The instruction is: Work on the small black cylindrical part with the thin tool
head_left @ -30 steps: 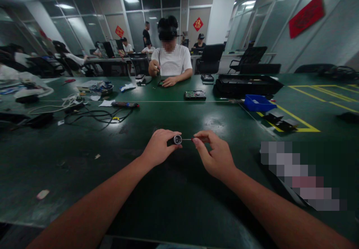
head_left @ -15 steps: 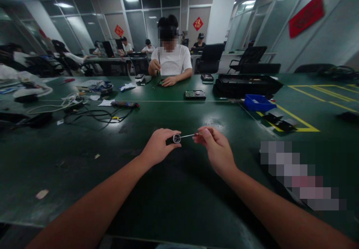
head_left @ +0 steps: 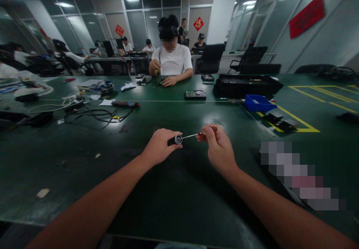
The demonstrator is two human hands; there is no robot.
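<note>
Just above the green table, my left hand (head_left: 158, 146) is closed around a small dark cylinder (head_left: 178, 139) with a silvery rim. Its round open end faces me and to the right; the rest is hidden by my fingers. My right hand (head_left: 219, 146) pinches the reddish handle of a screwdriver (head_left: 190, 136). The thin metal shaft points left, and its tip is at the cylinder's open end. Whether the tip touches the inside I cannot tell.
Across the green table (head_left: 157, 207) sits a person (head_left: 171, 63) in a white shirt. A hard drive (head_left: 195, 94), a long black tray (head_left: 248, 86) and a blue bin (head_left: 259, 103) stand ahead. Black cables (head_left: 98, 118) lie on the left, a blurred-out item (head_left: 300, 178) on the right.
My right hand has moved slightly right and up, drawing the screwdriver a little outward from the cylinder. The cylinder has shifted slightly right. In the background, a standing person has come into view.
</note>
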